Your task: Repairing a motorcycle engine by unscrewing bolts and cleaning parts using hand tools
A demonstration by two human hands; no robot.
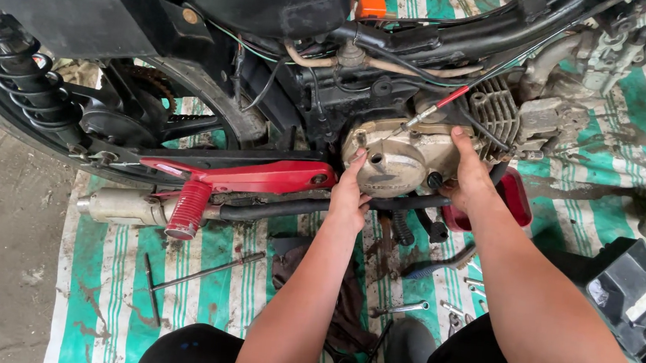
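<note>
Grimy metal engine cover sits clamped between your left hand and right hand, one per side, keeping it square.

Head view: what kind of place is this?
Probably an informal motorcycle repair spot: a partly stripped motorcycle lies on a striped tarp, tools like a T-handle wrench are scattered, and both hands grip the engine cover.
</note>
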